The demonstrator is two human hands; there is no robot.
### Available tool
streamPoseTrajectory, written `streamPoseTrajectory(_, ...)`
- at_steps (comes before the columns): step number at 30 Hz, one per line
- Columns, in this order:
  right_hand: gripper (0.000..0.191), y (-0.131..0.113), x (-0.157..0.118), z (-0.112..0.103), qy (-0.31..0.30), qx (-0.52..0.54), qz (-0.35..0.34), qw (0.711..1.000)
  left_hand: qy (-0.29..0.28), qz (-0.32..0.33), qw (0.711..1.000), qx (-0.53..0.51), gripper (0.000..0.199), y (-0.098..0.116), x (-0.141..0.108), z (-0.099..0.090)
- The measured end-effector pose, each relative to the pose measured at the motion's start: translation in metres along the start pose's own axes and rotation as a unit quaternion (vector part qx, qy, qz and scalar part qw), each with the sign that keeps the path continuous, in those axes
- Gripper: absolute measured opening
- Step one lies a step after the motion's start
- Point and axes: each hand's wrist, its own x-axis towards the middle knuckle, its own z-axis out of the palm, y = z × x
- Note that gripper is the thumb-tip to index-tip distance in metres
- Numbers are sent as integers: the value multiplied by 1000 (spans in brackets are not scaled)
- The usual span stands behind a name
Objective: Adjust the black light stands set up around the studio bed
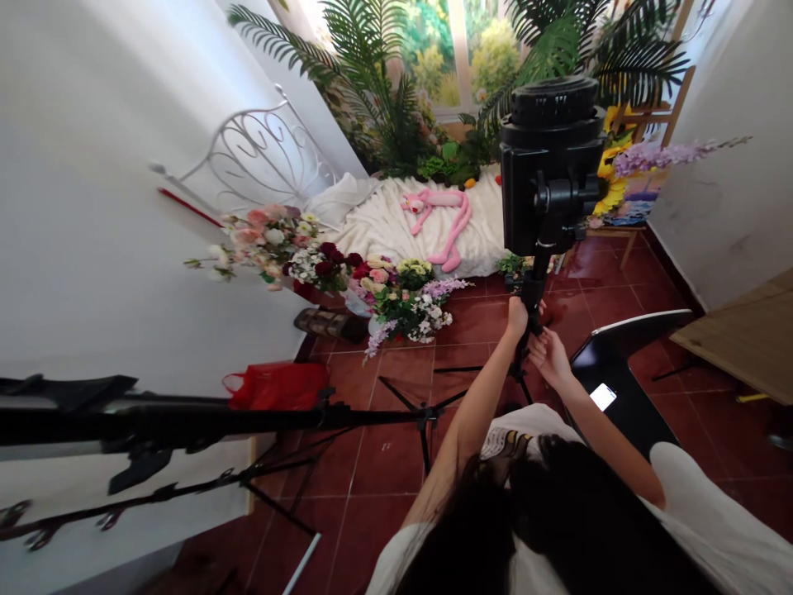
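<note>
The black pole [538, 277] stands on the red tiled floor [396, 376], in front of the bed's [365, 231] front edge, toward its right-hand end. A black unit [551, 149] is mounted on top of the pole. The left grip [518, 317] is wrapped around the pole beneath this unit. The right grip [550, 354] is just beside it, lower, with fingers curled at the pole; whether they pinch a part cannot be told.

A phone [603, 397] with a lit screen rests on the seat of a black chair [644, 417], right of the pole; its display content is too small to read. A pink plush toy [443, 198] lies on the bed, its feet at the front edge. Artificial flowers [377, 277] line the front left corner. A small pale mark on one floor tile is illegible.
</note>
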Motion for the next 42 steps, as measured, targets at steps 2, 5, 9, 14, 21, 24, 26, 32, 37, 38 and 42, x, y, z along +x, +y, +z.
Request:
streamPoseTrajectory(2, 58, -7, -1, -1, -3, -51, -18, 999, 4, -4, 1000, -3, 34, 2, -1, 1)
streamPoseTrajectory(5, 64, -13, 1, 1, 10, -152, -43, 987, 4, -2, 1000, -6, 34, 4, -2, 0)
streamPoseTrajectory(9, 71, -14, 11, 3, 65, -260, -93, 959, 1, -5, 1000, -5, 33, 4, -2, 0)
streamPoseTrajectory(14, 77, -18, 23, -2, 46, -303, -64, 950, 3, -4, 1000, -9, 33, 3, -1, 0)
streamPoseTrajectory(21, 68, -14, 14, 7, -55, -140, 55, 987, 5, -4, 1000, -12, 33, 2, -1, 0)
streamPoseTrajectory(24, 60, -6, 0, 20, -59, 11, 52, 997, 4, 5, 1000, -12, 32, 0, -1, -1)
streamPoseTrajectory(26, 54, -1, -7, 28, -37, 88, 24, 995, 8, 7, 1000, -9, 32, 0, -1, -1)
streamPoseTrajectory(32, 43, 7, -11, 33, -45, 188, -28, 981, 9, 0, 1000, -9, 33, -1, -1, -1)
streamPoseTrajectory(37, 41, 8, -10, 35, -44, 185, -41, 981, 11, -3, 1000, -6, 35, -1, 0, -1)
streamPoseTrajectory(38, 41, 8, -11, 37, -37, 187, -41, 981, 15, -3, 1000, -6, 37, -2, 0, -1)
streamPoseTrajectory(42, 37, 8, -19, 45, -57, 222, -25, 973, 42, -9, 999, -1, 45, -12, -8, -7)
